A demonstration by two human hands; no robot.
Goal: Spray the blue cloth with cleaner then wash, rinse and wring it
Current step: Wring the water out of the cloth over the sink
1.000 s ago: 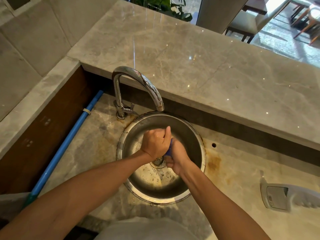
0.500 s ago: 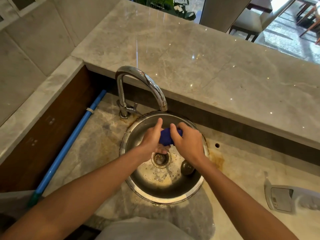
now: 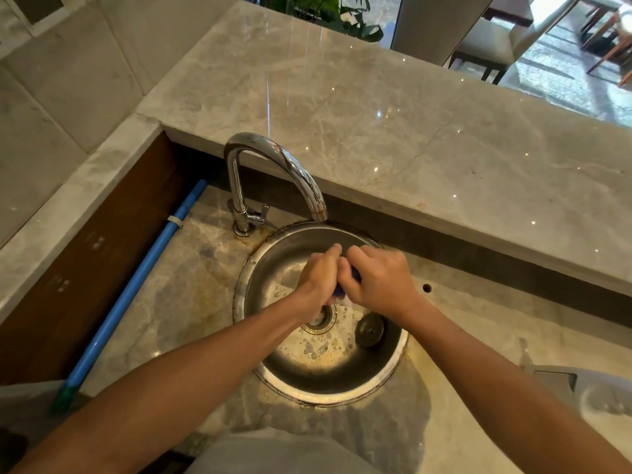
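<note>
You've got a blue pipe (image 3: 136,289) along the wood panel (image 3: 102,254) at left, 1 loose drain plug (image 3: 370,332), a small hole (image 3: 426,287) in the marble, chairs (image 3: 485,46) and a plant (image 3: 328,12) beyond the raised counter (image 3: 410,131).

- I have one view only, worn on the head, wide-angle.
- It looks forward and steeply down, close over the round steel sink (image 3: 246,295) and faucet (image 3: 273,165), forearms entering from below.

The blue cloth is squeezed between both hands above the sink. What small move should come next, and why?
Probably twist the two fists in opposite directions to wring it. The left hand and right hand both clasp the bunched blue cloth over the sink drain, and no water visibly runs from the faucet.
</note>
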